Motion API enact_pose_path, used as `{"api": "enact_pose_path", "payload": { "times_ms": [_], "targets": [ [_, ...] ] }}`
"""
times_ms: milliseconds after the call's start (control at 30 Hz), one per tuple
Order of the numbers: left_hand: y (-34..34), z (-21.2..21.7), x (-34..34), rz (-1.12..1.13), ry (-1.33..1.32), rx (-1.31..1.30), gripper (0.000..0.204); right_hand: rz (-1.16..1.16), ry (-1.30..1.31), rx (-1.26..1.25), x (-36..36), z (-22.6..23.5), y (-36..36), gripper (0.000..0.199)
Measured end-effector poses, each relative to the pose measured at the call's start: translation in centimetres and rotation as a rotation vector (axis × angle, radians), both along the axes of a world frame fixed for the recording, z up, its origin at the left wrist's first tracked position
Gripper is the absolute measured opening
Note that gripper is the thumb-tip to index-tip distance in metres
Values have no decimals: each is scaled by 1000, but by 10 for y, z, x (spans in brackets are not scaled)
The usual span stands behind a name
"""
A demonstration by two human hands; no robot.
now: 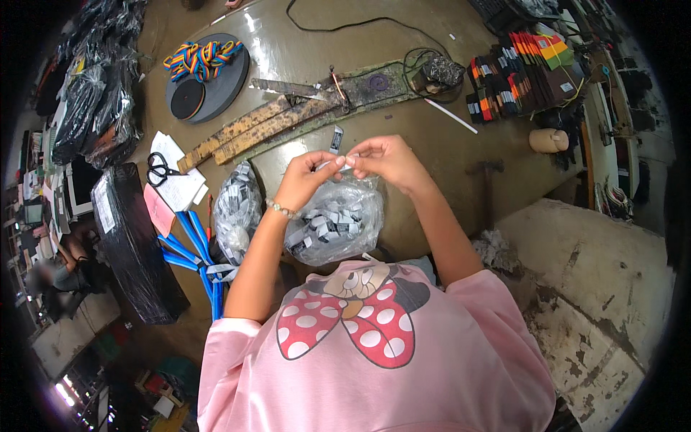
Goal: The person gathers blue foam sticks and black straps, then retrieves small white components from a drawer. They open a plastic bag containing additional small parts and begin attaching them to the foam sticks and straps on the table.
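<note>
My left hand (308, 177) and my right hand (387, 161) meet above the middle of the table, fingertips pinched together. Between them is a small white label (345, 167), partly covered by the fingers. Just beyond the fingertips a black-and-white label (336, 139) stands out; whether it is held or lies on the table I cannot tell. Below my hands sits an open clear plastic bag (369, 225) full of similar small black-and-white labels. Left of my left forearm is a second clear bag (239, 205) of such labels, bunched up.
A stained wooden cutting device (266, 128) spans the table beyond my hands. Scissors (160, 170) lie on papers at left, near blue strips (191, 237) and a black wrapped bundle (137, 248). Grey webbing rolls (227, 79), stacked coloured labels (515, 79) and a cardboard tube (548, 140) stand around.
</note>
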State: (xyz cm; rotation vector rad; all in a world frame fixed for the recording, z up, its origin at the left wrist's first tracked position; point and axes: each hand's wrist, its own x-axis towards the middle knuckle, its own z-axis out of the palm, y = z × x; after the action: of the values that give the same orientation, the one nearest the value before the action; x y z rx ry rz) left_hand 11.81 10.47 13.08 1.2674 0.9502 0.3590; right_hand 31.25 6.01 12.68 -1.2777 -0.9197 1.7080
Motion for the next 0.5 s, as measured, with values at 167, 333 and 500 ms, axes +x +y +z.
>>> {"api": "enact_pose_path", "payload": {
  "times_ms": [167, 333, 500],
  "targets": [
    [71, -12, 16, -22, 23, 112, 23, -17, 18, 45, 19, -11, 70, 24],
    [128, -40, 37, 83, 11, 41, 24, -59, -134, -14, 43, -34, 130, 33],
    [140, -71, 40, 91, 42, 70, 22, -14, -171, 28, 51, -64, 143, 26]
  ]
}}
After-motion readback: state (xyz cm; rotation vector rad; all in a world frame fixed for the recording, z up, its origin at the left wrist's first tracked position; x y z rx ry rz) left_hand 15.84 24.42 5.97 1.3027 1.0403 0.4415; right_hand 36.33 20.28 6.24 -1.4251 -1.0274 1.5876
